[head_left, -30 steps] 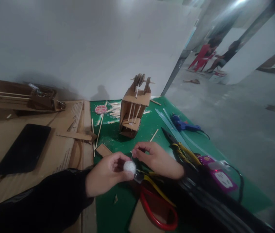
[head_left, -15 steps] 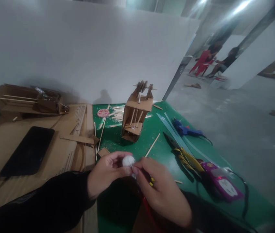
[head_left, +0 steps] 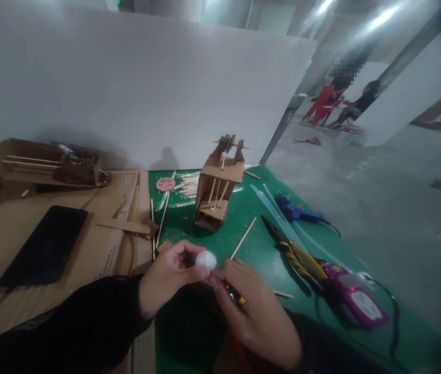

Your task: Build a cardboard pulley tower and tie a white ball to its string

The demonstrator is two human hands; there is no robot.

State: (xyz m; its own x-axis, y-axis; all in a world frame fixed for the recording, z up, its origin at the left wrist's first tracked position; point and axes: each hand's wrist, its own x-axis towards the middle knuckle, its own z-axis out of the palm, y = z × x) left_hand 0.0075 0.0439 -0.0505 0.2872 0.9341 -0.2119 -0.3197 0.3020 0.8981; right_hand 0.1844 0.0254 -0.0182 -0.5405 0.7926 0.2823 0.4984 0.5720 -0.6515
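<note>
Between the fingers and thumb of my left hand [head_left: 173, 275] is a small white ball [head_left: 206, 260], held above the green table near its front. My right hand [head_left: 253, 306] is closed in a pinch against the lower right side of the ball; what its fingertips grip is too small to make out. A yellow and dark tool end [head_left: 236, 296] shows under the right fingers. Beyond the hands, a cardboard structure [head_left: 220, 182] with sticks and round discs on top stands upright.
Right of the hands lie pliers [head_left: 296, 254], a blue glue gun [head_left: 298, 209], clear glue sticks [head_left: 282, 218] and a purple box [head_left: 356, 298]. At left are a black phone [head_left: 44, 245] and another cardboard structure [head_left: 49, 162]. Two people sit in the far background.
The right hand has shifted slightly down and left, its fingertips now lower on the ball. The left hand still holds the ball. The view has tilted slightly.
</note>
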